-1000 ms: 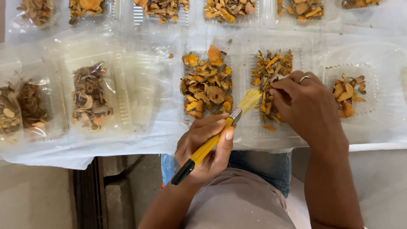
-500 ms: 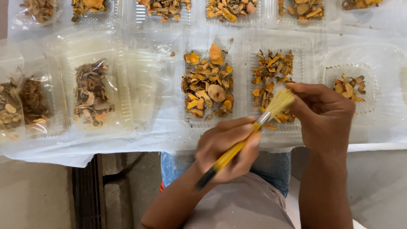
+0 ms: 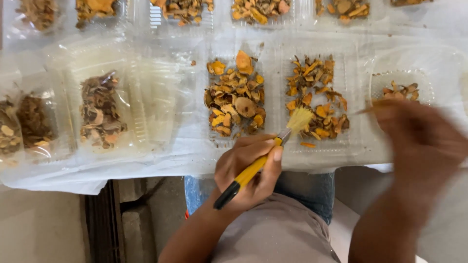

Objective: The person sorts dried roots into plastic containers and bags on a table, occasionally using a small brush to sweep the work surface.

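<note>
Right then, my left hand (image 3: 248, 173) was wrapped shut around a paintbrush (image 3: 263, 163) with a yellow handle and a black tail end, my thumb pressed along the top of the handle. The brush ran up and to the right from my fist, and its pale bristles (image 3: 300, 118) hung over the lower left part of a clear plastic tray (image 3: 278, 92) that held orange and brown dried slices (image 3: 319, 100). Whether the bristle tips touched the slices or only hovered just above them, I could not tell.

My right hand (image 3: 419, 139) was off to the right, a blur in front of the table edge, so I could not tell whether its fingers were apart or together, or whether the thin dark streak at its upper edge was something it held. It was near a rounder clear container (image 3: 429, 68) with only a few orange pieces (image 3: 402, 90) inside.

Just left of the brush sat another clear tray heaped with orange slices (image 3: 235, 100), and further left a tray of darker brown pieces (image 3: 100, 114). More filled trays lined the far side of the table, all resting on a white plastic sheet (image 3: 97, 168). Below the table edge were my blue jeans (image 3: 312, 187) and grey shirt (image 3: 273, 229).
</note>
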